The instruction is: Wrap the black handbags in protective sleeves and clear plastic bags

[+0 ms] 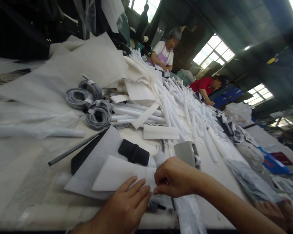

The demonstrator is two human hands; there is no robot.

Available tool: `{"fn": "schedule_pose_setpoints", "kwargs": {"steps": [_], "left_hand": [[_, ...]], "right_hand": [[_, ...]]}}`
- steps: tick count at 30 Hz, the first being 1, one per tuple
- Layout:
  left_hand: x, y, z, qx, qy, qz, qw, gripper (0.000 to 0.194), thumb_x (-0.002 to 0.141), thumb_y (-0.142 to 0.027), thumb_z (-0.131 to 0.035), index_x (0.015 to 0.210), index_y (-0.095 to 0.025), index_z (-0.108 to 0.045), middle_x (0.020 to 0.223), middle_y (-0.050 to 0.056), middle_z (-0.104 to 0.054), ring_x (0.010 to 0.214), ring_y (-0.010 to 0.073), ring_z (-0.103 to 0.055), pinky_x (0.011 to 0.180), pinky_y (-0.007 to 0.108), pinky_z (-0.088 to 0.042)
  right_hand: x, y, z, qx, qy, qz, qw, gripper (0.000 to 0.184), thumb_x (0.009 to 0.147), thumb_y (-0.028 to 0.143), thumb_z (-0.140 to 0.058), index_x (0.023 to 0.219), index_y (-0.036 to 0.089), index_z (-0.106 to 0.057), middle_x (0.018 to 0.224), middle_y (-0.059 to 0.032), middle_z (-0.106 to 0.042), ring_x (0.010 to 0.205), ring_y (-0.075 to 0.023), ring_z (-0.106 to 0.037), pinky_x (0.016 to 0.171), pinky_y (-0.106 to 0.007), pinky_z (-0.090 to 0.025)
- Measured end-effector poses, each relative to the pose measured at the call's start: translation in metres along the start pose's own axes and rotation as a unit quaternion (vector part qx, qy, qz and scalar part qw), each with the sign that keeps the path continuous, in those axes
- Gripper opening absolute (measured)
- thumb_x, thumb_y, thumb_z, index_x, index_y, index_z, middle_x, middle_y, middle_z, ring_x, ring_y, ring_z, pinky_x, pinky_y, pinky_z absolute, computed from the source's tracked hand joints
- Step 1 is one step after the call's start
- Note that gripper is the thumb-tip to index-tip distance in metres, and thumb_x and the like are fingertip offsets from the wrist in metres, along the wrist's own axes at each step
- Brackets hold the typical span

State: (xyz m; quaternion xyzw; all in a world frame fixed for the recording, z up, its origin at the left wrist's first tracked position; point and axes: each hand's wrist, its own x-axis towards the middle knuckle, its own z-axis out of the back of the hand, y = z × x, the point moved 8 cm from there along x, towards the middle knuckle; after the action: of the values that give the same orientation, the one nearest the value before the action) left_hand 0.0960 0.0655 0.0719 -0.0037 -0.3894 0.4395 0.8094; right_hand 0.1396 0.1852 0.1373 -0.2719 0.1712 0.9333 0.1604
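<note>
A folded white fabric piece (117, 174) lies on a grey sheet (100, 152) in front of me. My left hand (125, 208) rests flat on its near edge, fingers stretched out. My right hand (173, 177) is closed in a pinch on the right end of the white piece. A black clip-like object (134, 152) sits just behind the fabric. A small grey tool (187, 152) stands to the right of my right hand.
Several grey cord coils (92, 104) lie at the left. A long heap of rolled white fabric pieces (185, 110) runs along the table. A dark rod (75, 148) lies diagonally. Two people (164, 53) work at the far side.
</note>
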Motion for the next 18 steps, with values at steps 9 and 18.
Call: {"fn": "schedule_pose_setpoints", "kwargs": {"steps": [9, 18], "left_hand": [[-0.002, 0.001, -0.002, 0.008, -0.035, 0.008, 0.999, 0.04, 0.095, -0.016, -0.039, 0.125, -0.012, -0.065, 0.126, 0.009, -0.071, 0.12, 0.0267, -0.062, 0.11, 0.045, -0.044], [0.013, 0.0, 0.023, 0.04, -0.001, -0.012, 0.999, 0.035, 0.095, -0.012, -0.044, 0.121, -0.012, -0.067, 0.121, 0.006, -0.073, 0.114, 0.023, -0.066, 0.105, 0.039, -0.05]], "right_hand": [[0.035, 0.014, -0.007, -0.181, 0.091, 0.044, 0.978, 0.026, 0.084, 0.044, -0.073, 0.078, 0.019, -0.077, 0.072, -0.005, -0.077, 0.069, -0.0211, -0.07, 0.05, -0.028, -0.027], [0.036, 0.024, -0.009, -0.221, 0.12, 0.057, 0.966, 0.02, 0.087, 0.037, -0.073, 0.08, 0.018, -0.076, 0.075, -0.0058, -0.078, 0.074, -0.0214, -0.073, 0.055, -0.027, -0.039]]}}
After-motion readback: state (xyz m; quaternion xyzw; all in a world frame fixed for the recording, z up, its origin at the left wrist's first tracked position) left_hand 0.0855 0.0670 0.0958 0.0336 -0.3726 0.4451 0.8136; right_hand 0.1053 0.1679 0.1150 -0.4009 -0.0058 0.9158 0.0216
